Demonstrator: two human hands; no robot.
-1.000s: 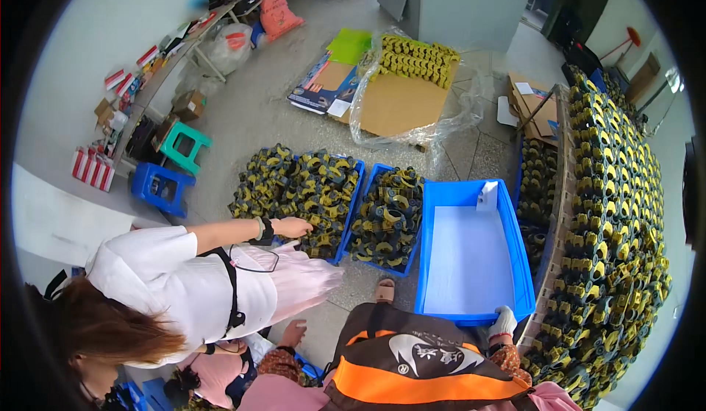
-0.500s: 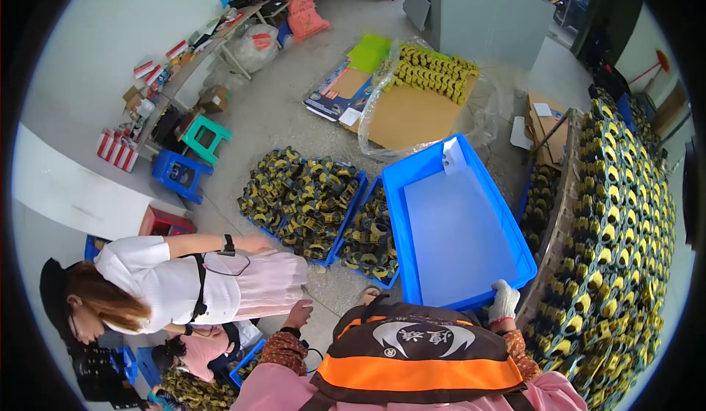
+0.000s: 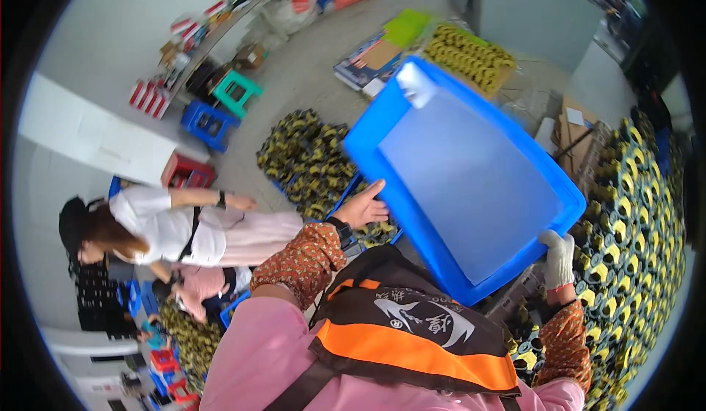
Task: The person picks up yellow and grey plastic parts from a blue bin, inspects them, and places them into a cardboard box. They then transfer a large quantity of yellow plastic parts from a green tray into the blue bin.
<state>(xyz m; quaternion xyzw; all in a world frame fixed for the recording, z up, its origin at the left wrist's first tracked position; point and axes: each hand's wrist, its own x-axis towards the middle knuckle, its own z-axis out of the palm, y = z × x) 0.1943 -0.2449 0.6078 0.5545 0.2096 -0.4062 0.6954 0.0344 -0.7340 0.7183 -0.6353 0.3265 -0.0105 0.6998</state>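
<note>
A large blue plastic tub (image 3: 456, 278) is raised in front of me, tilted, with a pale translucent sheet (image 3: 471, 183) lining its bottom. My right hand (image 3: 559, 260), in a white knitted glove, grips the tub's near right rim. Bare, with fingers stretched out, my left hand (image 3: 363, 206) is beside the tub's left wall; whether it touches the wall I cannot tell. Under that hand, partly hidden, is a blue crate of black and yellow ring-shaped parts (image 3: 379, 232). A dark apron with an orange band (image 3: 419, 356) covers my front.
On my right stands a tall stack of black and yellow parts (image 3: 632, 264). A heap of similar parts (image 3: 305, 161) lies left of the tub. A co-worker in a white top (image 3: 151, 220) stands at the left. Stools (image 3: 209, 124) and a cluttered bench (image 3: 213, 39) line the wall.
The tub has swung up and to the right with my right hand on its rim. My left hand has come forward from beside my waist to the tub's left side.
</note>
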